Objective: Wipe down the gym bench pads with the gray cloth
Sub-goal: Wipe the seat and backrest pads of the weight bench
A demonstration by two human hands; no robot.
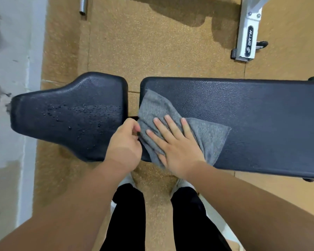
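A speckled tan rubber floor (152, 42) fills most of the view, bordered at the left by a pale, stained wall (7, 69). Across the middle a black gym bench is seen in two parts with a narrow gap between them. The long back pad (261, 127) stretches to the right edge; its pebbled vinyl surface looks dull and dry. The shorter seat pad (71, 116), flared at the gap end and tapering toward the wall, is dotted with water droplets across its centre. A white metal frame foot (246, 37) bearing a black label is seen at the upper right, well apart from the bench, and the end of a steel tube (83, 6) shows at the top left.

The gray cloth (203, 133) lies on the back pad at its end nearest the gap. It is a soft, finely knit fabric, rumpled into folds at its left side, with one stitched corner spread flat to the right and a lower edge hanging just over the near side of the pad.

The right hand (176, 149) is pressed flat on the cloth, fingers spread apart. The left hand (125, 144) is curled closed at the gap, its fingertips pinched on the cloth's left edge.

Black trousers and white shoes are visible below.
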